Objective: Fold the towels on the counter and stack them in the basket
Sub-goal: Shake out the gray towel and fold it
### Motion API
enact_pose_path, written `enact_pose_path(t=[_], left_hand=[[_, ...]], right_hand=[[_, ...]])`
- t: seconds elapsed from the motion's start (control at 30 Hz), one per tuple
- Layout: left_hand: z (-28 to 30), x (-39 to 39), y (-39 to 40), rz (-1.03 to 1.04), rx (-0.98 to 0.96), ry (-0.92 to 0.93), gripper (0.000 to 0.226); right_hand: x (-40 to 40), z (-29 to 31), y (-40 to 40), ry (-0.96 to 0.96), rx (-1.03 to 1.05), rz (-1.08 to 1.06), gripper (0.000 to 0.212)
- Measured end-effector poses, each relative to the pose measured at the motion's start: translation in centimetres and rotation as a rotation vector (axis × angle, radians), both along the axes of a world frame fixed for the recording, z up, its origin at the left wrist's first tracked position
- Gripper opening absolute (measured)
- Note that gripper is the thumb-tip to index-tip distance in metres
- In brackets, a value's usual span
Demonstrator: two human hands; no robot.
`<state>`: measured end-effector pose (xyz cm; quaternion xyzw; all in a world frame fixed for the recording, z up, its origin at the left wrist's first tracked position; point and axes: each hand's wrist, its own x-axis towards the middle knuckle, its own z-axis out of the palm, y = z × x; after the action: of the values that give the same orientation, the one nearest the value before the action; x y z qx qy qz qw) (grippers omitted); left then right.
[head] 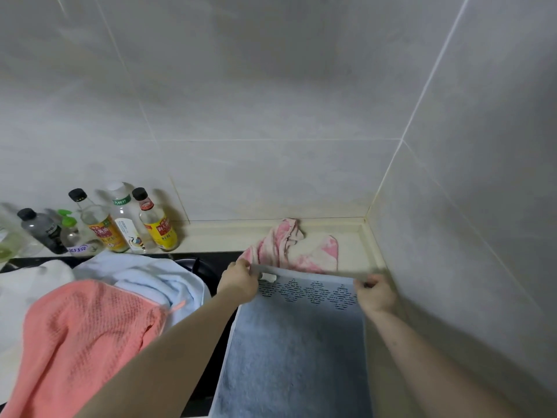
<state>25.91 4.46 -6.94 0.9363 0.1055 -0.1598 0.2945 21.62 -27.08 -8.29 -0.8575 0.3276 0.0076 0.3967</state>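
The blue-grey towel [295,351] is hemmed in on its right by the tiled side wall [482,236], which leaves only a thin strip of counter [358,236]. Just behind the towel lies a crumpled pink-and-white cloth [289,245]. To its left, a salmon towel [78,342], a light blue towel [150,276] and, further back, a row of bottles [120,224] fill the way.

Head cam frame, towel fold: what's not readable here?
- Basket: nowhere in the head view.
- Blue-grey towel: near end cut off by the bottom edge.
- Stove: mostly covered by the light blue towel and coral towel.
- Bottle labels: print too small.
- Left hand, right hand: fingertips hidden behind the towel edge.
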Motion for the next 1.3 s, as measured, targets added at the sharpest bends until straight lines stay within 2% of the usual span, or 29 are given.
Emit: enact_pose_path(t=[0.07, 0.17, 0.37, 0.5, 0.63, 0.87, 0.97, 1.2, 1.3], left_hand=[[-0.4, -2.0, -0.5, -0.061, 0.093, -0.037, 0.043], [-1.4, -7.0, -0.7, -0.195, 0.108, -0.051, 0.049], [-3.7, -19.9, 1.0, -0.383, 0.239, 0.037, 0.049], [-5.4, -25.4, 3.2, -0.478, 0.32, 0.076, 0.047], [-6.3, -26.9, 4.2, -0.489, 0.341, 0.054, 0.05], [-6.2, -27.1, 3.2, -0.442, 0.387, 0.021, 0.041], [-5.7, -27.9, 3.1, -0.483, 0.392, 0.05, 0.033], [-4.5, -30.0, 2.4, -0.703, 0.33, 0.171, 0.021], [-3.2, -27.7, 2.0, -0.702, 0.304, 0.189, 0.024]], right_hand=[[-1.7, -0.7, 0.6, -0.009, -0.046, 0.059, 0.046], [-6.9, -2.5, 1.7, 0.01, -0.049, 0.193, 0.048], [-19.6, -5.5, 3.2, 0.071, -0.088, 0.439, 0.029], [-24.0, -7.2, 3.4, 0.216, -0.123, 0.624, 0.027], [-26.2, -8.2, 3.3, 0.223, -0.212, 0.648, 0.036], [-27.9, -8.8, 3.2, 0.181, -0.386, 0.639, 0.022], [-28.6, -8.0, 2.9, 0.248, -0.454, 0.705, 0.021], [-30.5, -6.5, 1.4, 0.454, -0.425, 0.817, 0.011], [-29.1, -5.5, 1.2, 0.43, -0.353, 0.782, 0.014]])
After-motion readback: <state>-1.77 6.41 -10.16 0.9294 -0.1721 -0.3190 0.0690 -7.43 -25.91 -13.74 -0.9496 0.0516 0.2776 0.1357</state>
